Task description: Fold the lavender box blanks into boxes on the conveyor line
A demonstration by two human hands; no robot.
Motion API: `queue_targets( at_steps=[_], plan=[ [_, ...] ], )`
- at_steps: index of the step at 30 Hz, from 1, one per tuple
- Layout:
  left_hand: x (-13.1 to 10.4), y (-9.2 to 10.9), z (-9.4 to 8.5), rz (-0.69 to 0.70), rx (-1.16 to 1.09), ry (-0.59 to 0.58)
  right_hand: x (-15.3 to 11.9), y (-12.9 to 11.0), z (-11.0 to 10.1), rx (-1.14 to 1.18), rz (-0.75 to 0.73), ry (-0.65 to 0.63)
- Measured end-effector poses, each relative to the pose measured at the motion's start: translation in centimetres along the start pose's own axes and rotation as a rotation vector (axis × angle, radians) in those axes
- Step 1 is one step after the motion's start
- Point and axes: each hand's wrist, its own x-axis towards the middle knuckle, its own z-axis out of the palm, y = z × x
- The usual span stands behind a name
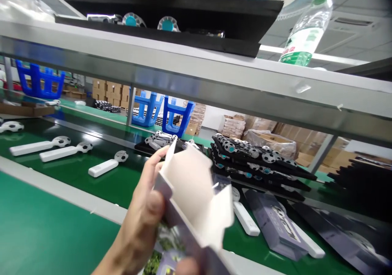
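Note:
My left hand grips a small printed cardboard box, held up with its end flaps open and the white inside showing. My right hand shows only as fingertips at the bottom edge, touching the box's lower part. Beyond the box, white handheld fans with football-patterned heads lie on the green conveyor belt. More of the flat printed boxes lie to the right on the belt.
Black trays stacked with football-headed fans stand behind the box. A metal shelf crosses overhead, carrying black foam trays and a water bottle. Blue stools and cardboard cartons stand in the background.

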Motion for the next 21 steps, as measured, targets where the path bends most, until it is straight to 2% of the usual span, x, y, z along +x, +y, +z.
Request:
queue_targets(
  at_steps=[4,7,13,14,16,19,21],
  plan=[
    [-0.5,-0.3,1.7,0.067,0.024,0.185,0.7,-1.0,-0.5,0.174,-0.026,0.105],
    [-0.8,-0.8,2.5,0.144,0.026,0.264,1.1,-1.6,-1.2,0.224,-0.013,0.193],
    [-1.4,-2.0,2.4,0.149,0.055,0.231,1.3,-2.9,-1.3,0.225,0.091,0.387],
    [-1.5,-2.2,2.2,0.189,0.1,0.241,1.4,-3.2,-1.1,0.243,0.073,0.442],
    [-1.6,-2.6,1.8,0.375,0.229,0.227,1.6,-3.6,-0.6,0.271,-0.068,0.56],
    [-1.6,-2.6,1.4,0.679,0.42,0.092,1.8,-4.2,0.1,0.212,-0.303,0.627],
    [-1.6,-2.4,1.6,0.688,0.471,0.055,1.8,-4.6,0.4,0.161,-0.239,0.6]
  ],
)
